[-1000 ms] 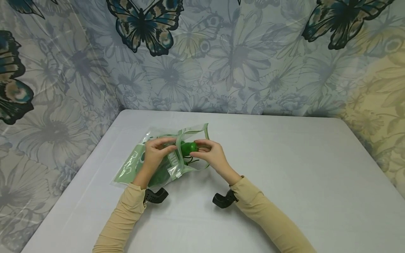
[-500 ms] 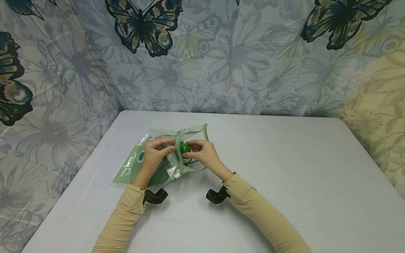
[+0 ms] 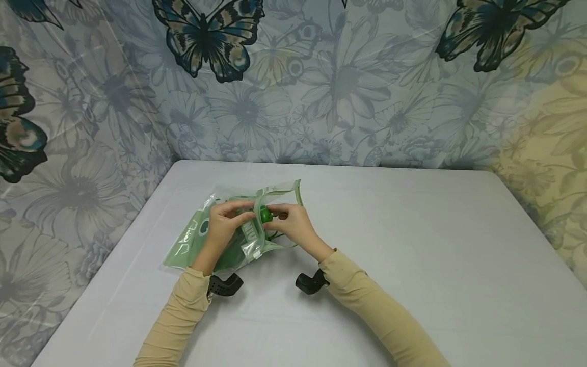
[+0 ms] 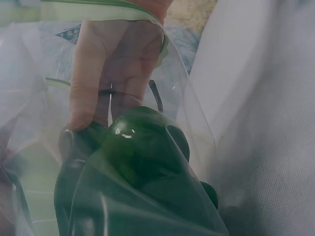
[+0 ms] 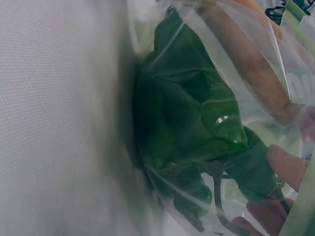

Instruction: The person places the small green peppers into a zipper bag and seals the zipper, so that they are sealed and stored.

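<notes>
A clear zip bag with green trim (image 3: 183,252) lies on the table left of centre, its mouth facing right. My left hand (image 3: 223,219) holds the bag near its mouth between thumb and fingers. My right hand (image 3: 297,223) reaches into the mouth and pinches a shiny green pepper (image 3: 266,214) at its stem end. In the left wrist view, the right hand's fingers (image 4: 88,73) show through the film above a green pepper (image 4: 142,142). The right wrist view shows more green peppers (image 5: 192,113) with dark stems inside the bag, partly blurred by the plastic.
A white-covered table (image 3: 412,244) spreads out to the right of the bag. Behind and to the left hangs a floral cloth (image 3: 339,92) with butterflies. Black wrist mounts (image 3: 227,284) hang under both forearms.
My right hand has moved left with the green pepper, which now sits further inside the bag's mouth. My left hand and the bag have barely moved.
</notes>
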Motion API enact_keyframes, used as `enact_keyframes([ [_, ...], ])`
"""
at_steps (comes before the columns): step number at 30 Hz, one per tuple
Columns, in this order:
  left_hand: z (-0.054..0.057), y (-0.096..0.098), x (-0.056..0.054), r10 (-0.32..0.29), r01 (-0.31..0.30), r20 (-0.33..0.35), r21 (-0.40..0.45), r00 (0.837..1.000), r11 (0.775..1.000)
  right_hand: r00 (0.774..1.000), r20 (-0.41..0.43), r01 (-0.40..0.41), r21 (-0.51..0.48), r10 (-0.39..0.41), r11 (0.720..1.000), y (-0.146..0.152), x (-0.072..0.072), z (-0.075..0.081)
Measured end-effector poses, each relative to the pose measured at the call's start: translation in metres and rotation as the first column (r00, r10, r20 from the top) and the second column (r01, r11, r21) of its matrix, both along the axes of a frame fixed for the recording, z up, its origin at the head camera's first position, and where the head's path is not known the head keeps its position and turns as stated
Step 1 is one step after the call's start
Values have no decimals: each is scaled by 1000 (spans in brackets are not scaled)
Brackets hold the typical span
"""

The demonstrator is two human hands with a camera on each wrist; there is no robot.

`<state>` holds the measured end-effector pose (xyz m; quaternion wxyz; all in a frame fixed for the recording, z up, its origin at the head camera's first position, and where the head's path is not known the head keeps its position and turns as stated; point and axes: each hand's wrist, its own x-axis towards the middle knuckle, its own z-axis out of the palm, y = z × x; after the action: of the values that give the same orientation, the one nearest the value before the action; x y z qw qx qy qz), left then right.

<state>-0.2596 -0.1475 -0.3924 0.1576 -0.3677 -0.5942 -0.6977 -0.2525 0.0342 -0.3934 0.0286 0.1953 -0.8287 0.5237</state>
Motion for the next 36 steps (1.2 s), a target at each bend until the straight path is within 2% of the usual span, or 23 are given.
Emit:
enact_keyframes([
  [7, 0, 1, -1, -28, 28, -4, 35, 1000, 999, 1000, -31, 1, 16, 0, 1000, -1, -2, -1],
  [16, 1, 2, -1, -21, 22, -9, 30, 1000, 999, 998, -63, -4, 54, 7, 999, -1, -3, -2],
  [22, 0, 2, -1, -23, 23, -11, 27, 1000, 999, 998, -65, -9, 52, 13, 999, 4, 2, 1],
  [25, 0, 2, 0, -14, 15, -18, 14, 1000, 1000, 999, -50, -8, 9, 9, 1000, 10, 4, 3],
  [28, 1, 3, 1, 4, -4, -24, -4, 1000, 1000, 996, -90, 13, -84, -21, 996, 19, 5, 3],
  [30, 2, 4, 2, 25, -25, -30, -22, 999, 999, 987, -146, 48, -175, -74, 983, 25, 4, 3],
  [33, 2, 5, 3, 43, -45, -43, -49, 998, 998, 959, -228, 97, -301, -170, 949, 34, 0, 2],
  [36, 3, 6, 5, 44, -48, -53, -67, 998, 997, 946, -226, 143, -350, -231, 926, 41, -4, 1],
])
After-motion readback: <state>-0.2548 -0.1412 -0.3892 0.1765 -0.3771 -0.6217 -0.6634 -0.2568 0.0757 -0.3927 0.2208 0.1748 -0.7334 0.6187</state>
